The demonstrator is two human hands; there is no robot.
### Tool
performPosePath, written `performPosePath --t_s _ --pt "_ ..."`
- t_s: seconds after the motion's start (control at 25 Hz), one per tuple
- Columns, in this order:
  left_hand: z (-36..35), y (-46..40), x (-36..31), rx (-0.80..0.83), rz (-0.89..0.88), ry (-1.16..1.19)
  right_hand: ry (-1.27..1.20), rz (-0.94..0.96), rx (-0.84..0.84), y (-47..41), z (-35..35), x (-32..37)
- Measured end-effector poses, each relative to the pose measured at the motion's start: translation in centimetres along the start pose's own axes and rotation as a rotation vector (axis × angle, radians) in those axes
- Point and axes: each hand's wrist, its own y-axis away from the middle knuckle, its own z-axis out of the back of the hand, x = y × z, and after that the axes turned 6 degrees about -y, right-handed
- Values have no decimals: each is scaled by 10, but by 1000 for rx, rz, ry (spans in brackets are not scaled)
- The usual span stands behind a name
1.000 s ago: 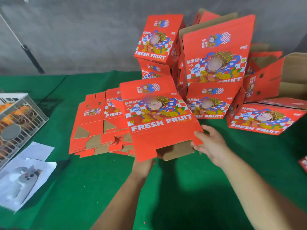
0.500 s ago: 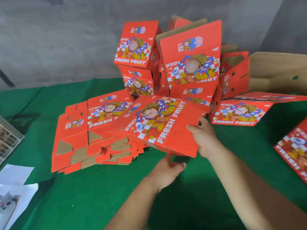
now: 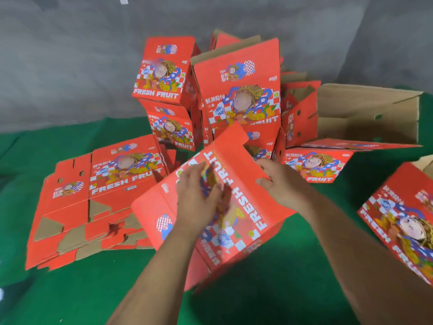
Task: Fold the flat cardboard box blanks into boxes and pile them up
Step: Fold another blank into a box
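Note:
A red "FRESH FRUIT" box blank (image 3: 246, 207) is tilted up in front of me, partly opened into a box shape. My left hand (image 3: 196, 195) lies on its printed face, fingers curled on the board. My right hand (image 3: 278, 181) grips its right edge. A stack of flat red blanks (image 3: 93, 198) rests on the green table to the left. Behind it, a pile of folded red boxes (image 3: 239, 95) leans against the grey wall.
Green cloth covers the table (image 3: 281, 289). A large open box (image 3: 365, 118) lies on its side at the back right, showing brown cardboard inside. Another red box (image 3: 403, 221) sits at the right edge. The grey wall (image 3: 70, 55) stands close behind.
The blank has turned so its print runs upward and has swung nearer to me. My left hand came from under it onto its printed face. The view shifted right.

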Motion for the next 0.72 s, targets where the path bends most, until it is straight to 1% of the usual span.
performPosePath --t_s 0.08,0.16,0.24,0.28,0.36,0.4,0.44,0.52,0.56,0.6,0.64,0.72 --pt "-2 -14 -5 -22 128 -44 112 158 -47 -10 25 3" --pt "-1 -20 -9 -73 176 -107 220 346 -133 -16 45 10" --pt "3 -22 -9 -145 105 -199 347 448 -127 -17 60 22" --pt "6 -22 -6 -158 58 -171 417 499 -124 -17 62 27" --pt "9 -13 1 -147 18 3 454 595 -157 -13 59 30" --pt "9 -7 5 -146 24 39 427 565 -139 -8 58 31" --pt "7 0 10 -145 50 13 393 473 -91 -4 56 31" --pt "4 6 21 -143 91 -180 363 236 17 -1 48 26" --pt "2 6 25 -133 100 -224 362 149 36 0 46 19" --pt "1 3 29 -102 105 -210 323 68 45 0 45 13" --pt "1 -1 32 -61 106 -185 231 -3 53 0 48 5" --pt "0 -7 40 53 84 -224 37 -100 137 -3 54 -11"
